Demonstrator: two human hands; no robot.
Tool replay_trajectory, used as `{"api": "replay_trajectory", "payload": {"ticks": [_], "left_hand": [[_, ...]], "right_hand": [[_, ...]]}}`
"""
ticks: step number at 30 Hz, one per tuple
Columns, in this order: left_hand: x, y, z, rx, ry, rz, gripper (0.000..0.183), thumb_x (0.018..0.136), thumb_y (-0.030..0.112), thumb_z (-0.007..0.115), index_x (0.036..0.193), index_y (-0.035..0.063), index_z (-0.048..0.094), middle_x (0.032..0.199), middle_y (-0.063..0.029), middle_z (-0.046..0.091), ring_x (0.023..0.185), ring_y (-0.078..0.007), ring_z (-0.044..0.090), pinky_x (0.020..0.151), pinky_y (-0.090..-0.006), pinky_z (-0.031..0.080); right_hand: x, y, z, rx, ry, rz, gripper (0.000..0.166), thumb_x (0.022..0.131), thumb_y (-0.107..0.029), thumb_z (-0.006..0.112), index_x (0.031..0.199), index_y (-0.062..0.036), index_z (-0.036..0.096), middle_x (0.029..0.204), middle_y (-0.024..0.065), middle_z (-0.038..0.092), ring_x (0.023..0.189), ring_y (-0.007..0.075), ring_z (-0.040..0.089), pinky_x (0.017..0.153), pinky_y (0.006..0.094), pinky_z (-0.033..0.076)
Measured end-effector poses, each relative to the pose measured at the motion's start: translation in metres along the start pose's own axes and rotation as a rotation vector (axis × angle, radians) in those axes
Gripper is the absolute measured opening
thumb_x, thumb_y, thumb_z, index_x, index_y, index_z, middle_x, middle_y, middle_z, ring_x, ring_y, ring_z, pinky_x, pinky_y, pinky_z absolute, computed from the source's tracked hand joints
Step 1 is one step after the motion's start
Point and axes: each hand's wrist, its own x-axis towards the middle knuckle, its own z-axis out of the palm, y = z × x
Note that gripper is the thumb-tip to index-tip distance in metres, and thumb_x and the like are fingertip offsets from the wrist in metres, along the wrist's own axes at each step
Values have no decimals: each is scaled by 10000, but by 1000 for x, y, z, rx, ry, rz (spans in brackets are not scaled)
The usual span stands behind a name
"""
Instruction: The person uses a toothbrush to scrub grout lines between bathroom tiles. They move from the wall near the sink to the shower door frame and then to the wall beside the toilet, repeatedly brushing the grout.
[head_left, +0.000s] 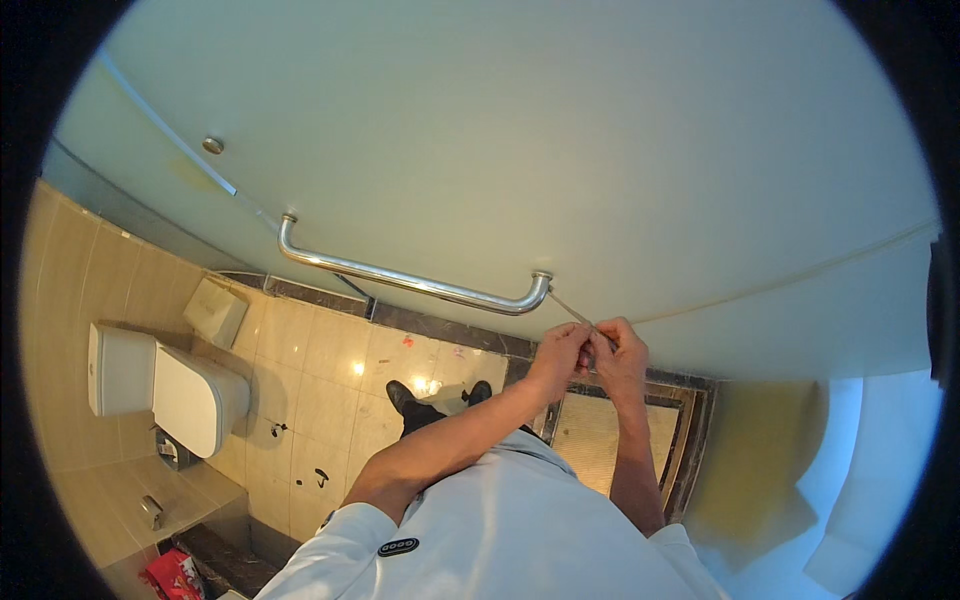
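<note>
My left hand (559, 358) and my right hand (621, 358) meet just below the right end of a chrome bar handle (405, 280). Pinched between the fingers of both is a thin metal tool (570, 307), perhaps a screwdriver or hex key. Its slender shaft slants up to the left, and the tip reaches the handle's right mount, close to the glass. Fingers cover the tool's lower end. The handle is fixed at both ends to a large frosted glass panel (600, 150).
A white toilet (191, 401) with its lid down stands at left, beside a pale bin-like box (216, 311). Small dark pieces (321, 478) lie on the tiled floor (330, 409). A dark stone sill (450, 322) runs below the glass. A red bag (174, 576) sits lower left.
</note>
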Motion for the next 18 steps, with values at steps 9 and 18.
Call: {"api": "replay_trajectory", "payload": {"ticks": [9,18], "left_hand": [[1,-1,-12,17,101,116,245,922,216,478,738,82,568,625,20,497,532,-72,442,466,-220,372],[2,2,-13,82,165,170,245,925,226,496,766,64,588,635,21,509,537,-64,439,476,-213,369]], "right_hand": [[2,4,14,-5,-29,-92,114,775,-69,627,863,-21,574,787,128,610,708,212,618,649,319,484],[8,25,32,155,16,-173,89,793,-32,622,813,-7,540,717,56,588,670,98,563,630,253,475]]}}
